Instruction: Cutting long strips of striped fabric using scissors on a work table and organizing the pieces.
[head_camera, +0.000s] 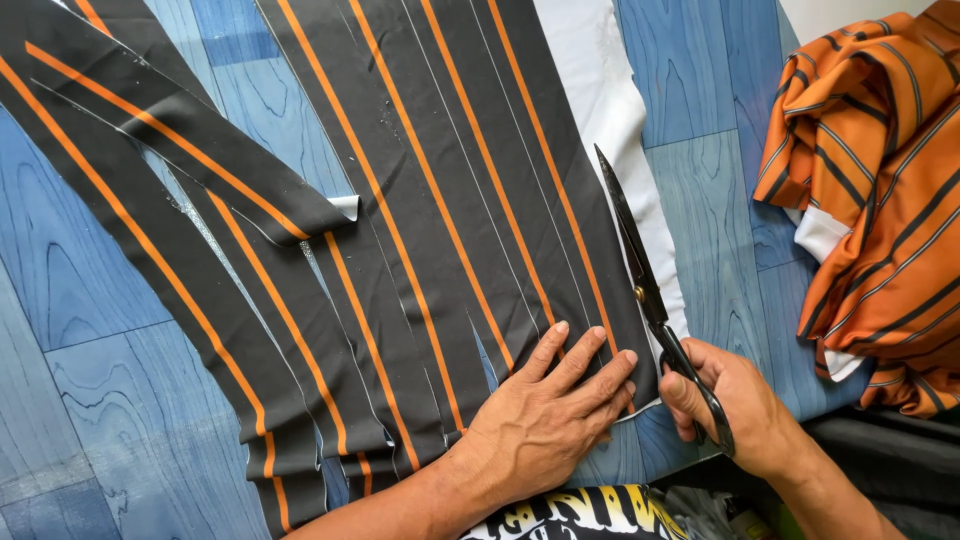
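Note:
Black fabric with thin orange stripes (450, 180) lies spread over a blue wood-grain surface, cut into several long strips. My left hand (550, 405) presses flat on the fabric's near end, fingers spread. My right hand (735, 410) grips the handles of black scissors (640, 270). Their blades point away from me along the fabric's right edge, where a white underside (610, 110) shows.
A loose strip (180, 140) crosses the others diagonally at upper left. A bunched orange fabric with dark stripes (880, 190) is heaped at the right. The blue wood-grain surface (90, 300) shows at left and between the fabrics. Dark cloth lies at lower right.

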